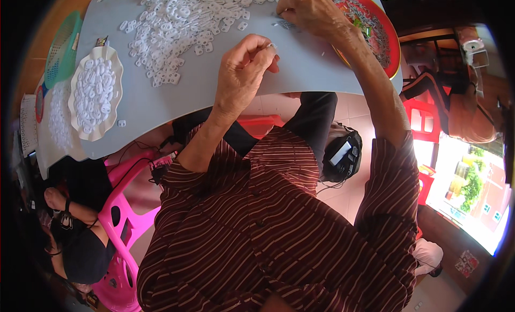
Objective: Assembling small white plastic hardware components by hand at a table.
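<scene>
Presumably for reach, grey pins lie by our curled right fingers, hold unclear; our left fingers pinch a pale piece.

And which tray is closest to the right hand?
The round red tray: it's beside the right hand, while the wavy-edged cream tray of white pieces is far left.

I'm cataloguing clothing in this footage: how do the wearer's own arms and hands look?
The left hand and right hand are ungloved, and neither wrist shows a watch. The left sleeve and right sleeve are short, loose and dark maroon with thin, pale stripes.
</scene>
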`<state>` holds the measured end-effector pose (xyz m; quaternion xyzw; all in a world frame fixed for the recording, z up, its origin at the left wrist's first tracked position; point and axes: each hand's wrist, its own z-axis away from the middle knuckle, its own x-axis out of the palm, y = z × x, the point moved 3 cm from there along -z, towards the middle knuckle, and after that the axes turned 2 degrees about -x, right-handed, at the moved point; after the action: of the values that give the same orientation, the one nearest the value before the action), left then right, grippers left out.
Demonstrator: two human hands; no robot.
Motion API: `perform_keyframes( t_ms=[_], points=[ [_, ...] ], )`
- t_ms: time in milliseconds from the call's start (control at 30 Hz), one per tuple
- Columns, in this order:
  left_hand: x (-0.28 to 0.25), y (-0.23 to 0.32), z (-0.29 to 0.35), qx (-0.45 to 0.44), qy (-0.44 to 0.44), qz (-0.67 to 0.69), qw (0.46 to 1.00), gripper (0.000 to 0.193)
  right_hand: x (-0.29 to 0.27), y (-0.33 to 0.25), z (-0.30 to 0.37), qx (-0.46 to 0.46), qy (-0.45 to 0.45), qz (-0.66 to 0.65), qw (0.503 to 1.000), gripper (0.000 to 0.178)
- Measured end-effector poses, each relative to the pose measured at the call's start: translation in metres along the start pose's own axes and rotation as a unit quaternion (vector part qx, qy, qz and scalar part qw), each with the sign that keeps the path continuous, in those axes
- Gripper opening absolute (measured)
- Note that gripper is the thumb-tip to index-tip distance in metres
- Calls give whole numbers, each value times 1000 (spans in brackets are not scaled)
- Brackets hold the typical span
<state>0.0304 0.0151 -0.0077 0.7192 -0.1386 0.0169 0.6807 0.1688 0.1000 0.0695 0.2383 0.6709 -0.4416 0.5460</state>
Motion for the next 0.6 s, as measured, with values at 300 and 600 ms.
perform_keyframes(
  t_ms=[300,600],
  points=[
    [9,2,-2,12,-13,24,1000,14,30,23,-13,-136,73,236,960,17],
    [3,5,-2,12,-1,15,1000,14,21,2,31,-73,184,-107,974,9]
  ],
)
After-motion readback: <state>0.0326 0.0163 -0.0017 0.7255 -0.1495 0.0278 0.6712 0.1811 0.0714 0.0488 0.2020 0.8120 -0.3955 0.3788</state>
